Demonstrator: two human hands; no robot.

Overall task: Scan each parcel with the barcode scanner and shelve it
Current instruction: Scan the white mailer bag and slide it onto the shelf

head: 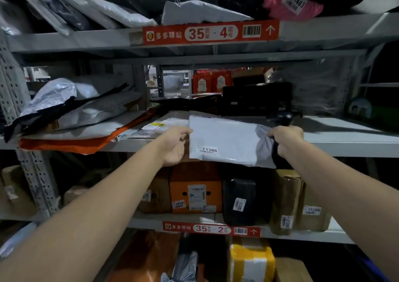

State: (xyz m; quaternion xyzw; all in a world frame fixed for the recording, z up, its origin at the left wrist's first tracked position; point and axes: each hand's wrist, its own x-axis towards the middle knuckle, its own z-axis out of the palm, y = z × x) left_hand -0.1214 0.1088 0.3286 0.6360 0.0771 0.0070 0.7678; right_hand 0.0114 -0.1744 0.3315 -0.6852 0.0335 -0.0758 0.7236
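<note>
The right hand (287, 140) hides most of the barcode scanner (280, 117).

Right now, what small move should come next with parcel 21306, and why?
Probably slide the parcel further back onto the shelf: the left hand and right hand grip its sides, and its labelled front edge hangs over the shelf lip.

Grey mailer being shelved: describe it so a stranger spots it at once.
Below the red shelf sign reading 35-4, find the next shelf. At its front a grey mailer is held between the left hand and the right hand, which also grips the barcode scanner. Only its white label reads 21306.
</note>
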